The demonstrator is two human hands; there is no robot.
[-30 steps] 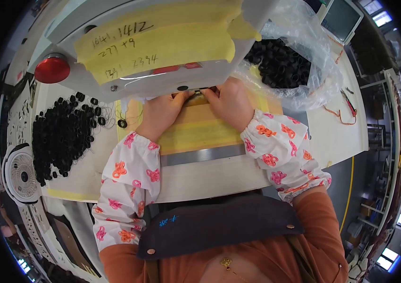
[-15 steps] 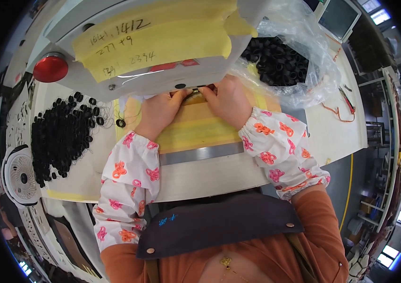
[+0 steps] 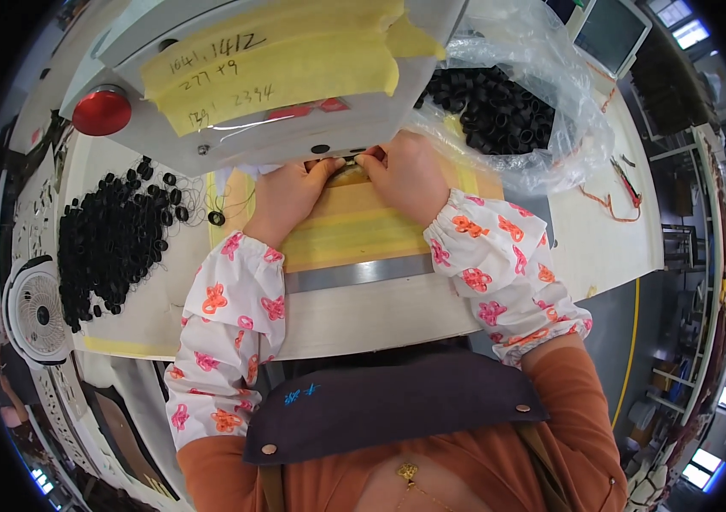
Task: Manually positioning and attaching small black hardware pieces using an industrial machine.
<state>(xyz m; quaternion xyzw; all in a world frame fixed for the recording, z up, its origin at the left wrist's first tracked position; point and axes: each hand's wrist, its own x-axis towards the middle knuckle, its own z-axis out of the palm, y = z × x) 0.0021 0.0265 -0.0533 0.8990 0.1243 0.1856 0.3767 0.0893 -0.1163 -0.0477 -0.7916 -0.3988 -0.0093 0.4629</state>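
Note:
My left hand [image 3: 291,194] and my right hand [image 3: 409,176] meet under the front edge of a grey-white machine [image 3: 239,154]. Thumbs and fingers of both are pinched around a small dark piece [image 3: 350,161], held level between the fingertips. Most of it is hidden by the fingers and the machine, so its exact kind does not show. Beneath the hands lies a work plate [image 3: 354,226] covered in yellow tape, with a bare metal strip [image 3: 358,274] along its near side.
On the left, a pile of small black rings [image 3: 111,243] with loose threads spreads beside a white fan [image 3: 38,311]. A clear plastic bag [image 3: 580,128] holds black loops [image 3: 512,115] at the right. Beyond it lie red-handled snippers [image 3: 627,183]. A red button [image 3: 102,111] protrudes from the machine.
The view has shifted slightly, so machine and table sit a little differently in the picture. Both hands keep their pinch at the same spot under the machine.

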